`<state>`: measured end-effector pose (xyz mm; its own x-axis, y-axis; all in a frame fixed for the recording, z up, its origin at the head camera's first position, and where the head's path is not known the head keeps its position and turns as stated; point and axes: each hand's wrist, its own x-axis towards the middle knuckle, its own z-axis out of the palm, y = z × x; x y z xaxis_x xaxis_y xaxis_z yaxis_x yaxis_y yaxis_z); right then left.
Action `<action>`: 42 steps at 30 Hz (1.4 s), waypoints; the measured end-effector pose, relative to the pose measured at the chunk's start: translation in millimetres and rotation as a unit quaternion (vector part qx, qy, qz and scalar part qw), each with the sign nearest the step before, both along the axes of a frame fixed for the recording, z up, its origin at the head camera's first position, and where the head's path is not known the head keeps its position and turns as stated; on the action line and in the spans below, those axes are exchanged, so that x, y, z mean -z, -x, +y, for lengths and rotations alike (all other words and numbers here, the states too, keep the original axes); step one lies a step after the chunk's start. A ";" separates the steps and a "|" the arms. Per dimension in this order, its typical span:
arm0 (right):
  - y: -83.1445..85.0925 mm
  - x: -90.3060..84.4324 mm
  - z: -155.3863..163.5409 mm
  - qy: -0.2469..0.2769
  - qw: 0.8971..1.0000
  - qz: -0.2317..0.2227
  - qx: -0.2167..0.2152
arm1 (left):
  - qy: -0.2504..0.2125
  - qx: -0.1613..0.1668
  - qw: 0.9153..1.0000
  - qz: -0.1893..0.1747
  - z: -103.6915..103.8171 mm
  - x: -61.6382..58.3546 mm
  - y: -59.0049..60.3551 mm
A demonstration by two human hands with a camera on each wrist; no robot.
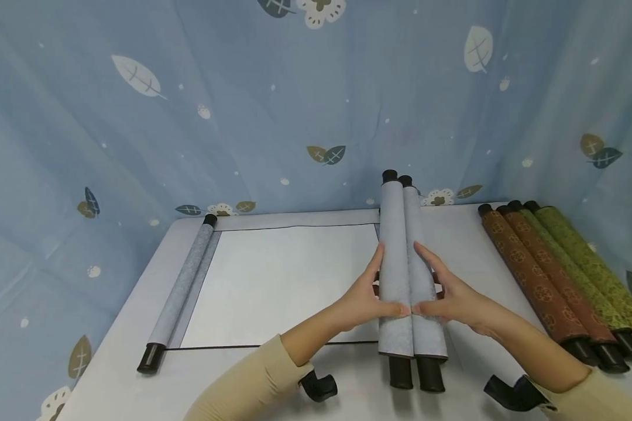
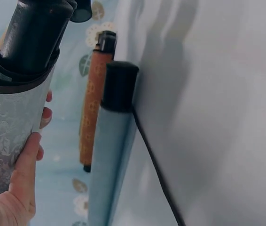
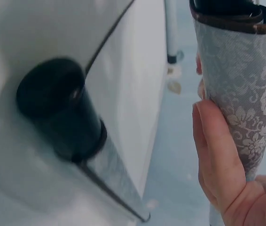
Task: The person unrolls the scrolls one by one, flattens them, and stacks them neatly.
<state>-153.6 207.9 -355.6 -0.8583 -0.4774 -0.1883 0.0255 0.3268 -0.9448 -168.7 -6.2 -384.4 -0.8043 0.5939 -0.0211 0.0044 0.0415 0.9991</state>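
Note:
Side by side, two pale blue-grey scroll rolls [image 1: 396, 257] with black end knobs are held up between my hands, slanting away from me. My left hand [image 1: 362, 299] grips the left roll, thumb across its near face and fingers behind. On the other roll [image 1: 422, 280], my right hand [image 1: 455, 297] grips in the same way, the thumbs nearly meeting. Both wrist views show the floral brocade [image 3: 238, 89] on the rolls. Below, an unrolled scroll with a blank white sheet [image 1: 284, 280] lies flat. Its left roller [image 1: 183, 286] shows; the held rolls hide most of its right roller [image 2: 112, 141].
Two reddish-brown patterned rolls [image 1: 532, 269] and two green ones [image 1: 592, 263] lie together on the right of the white table [image 1: 469, 234]. A blue curtain [image 1: 274, 117] with leaf prints hangs behind. Black wrist mounts [image 1: 318, 387] stick out below both forearms.

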 end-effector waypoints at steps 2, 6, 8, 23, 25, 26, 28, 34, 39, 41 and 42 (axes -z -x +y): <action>2.3 0.8 -8.8 0.001 1.000 0.002 -0.001 | 0.005 -0.011 1.000 0.002 -9.0 0.6 -0.4; 10.0 1.7 -26.7 -0.001 1.000 0.012 0.001 | 0.014 -0.032 0.999 0.006 -25.7 0.0 0.8; 13.4 1.9 -35.5 -0.001 1.000 0.006 0.003 | 0.018 -0.039 0.999 0.007 -33.2 -0.3 1.5; 28.5 7.0 -99.6 -0.012 0.999 -0.049 0.013 | 0.029 -0.070 0.997 -0.026 -94.3 6.3 -1.0; 31.8 9.1 -111.9 -0.007 0.998 -0.057 0.016 | 0.033 -0.076 0.996 -0.024 -104.3 6.6 0.5; 33.5 10.2 -118.2 -0.004 0.998 -0.060 0.018 | 0.035 -0.079 0.996 -0.024 -109.3 6.6 1.3; 36.6 12.4 -130.4 -0.005 0.998 -0.063 0.019 | 0.040 -0.082 0.996 -0.023 -119.5 7.0 3.0; 44.1 18.4 -155.9 0.011 0.997 -0.071 0.012 | 0.056 -0.090 0.994 -0.031 -143.0 9.5 6.2; 51.7 28.3 -164.4 0.018 0.997 -0.080 0.006 | 0.074 -0.098 0.991 -0.050 -152.9 14.6 11.7; 53.3 32.1 -166.9 0.017 0.996 -0.084 0.009 | 0.077 -0.097 0.990 -0.064 -155.5 19.1 14.7; 54.2 34.0 -168.4 0.016 0.996 -0.085 0.011 | 0.077 -0.097 0.990 -0.072 -156.8 21.6 16.2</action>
<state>-207.7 39.6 -389.6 -0.8253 -0.4678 -0.3162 0.1925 0.2933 -0.9364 -184.9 -163.0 -406.0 -0.8852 0.4085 -0.2227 -0.1609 0.1803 0.9704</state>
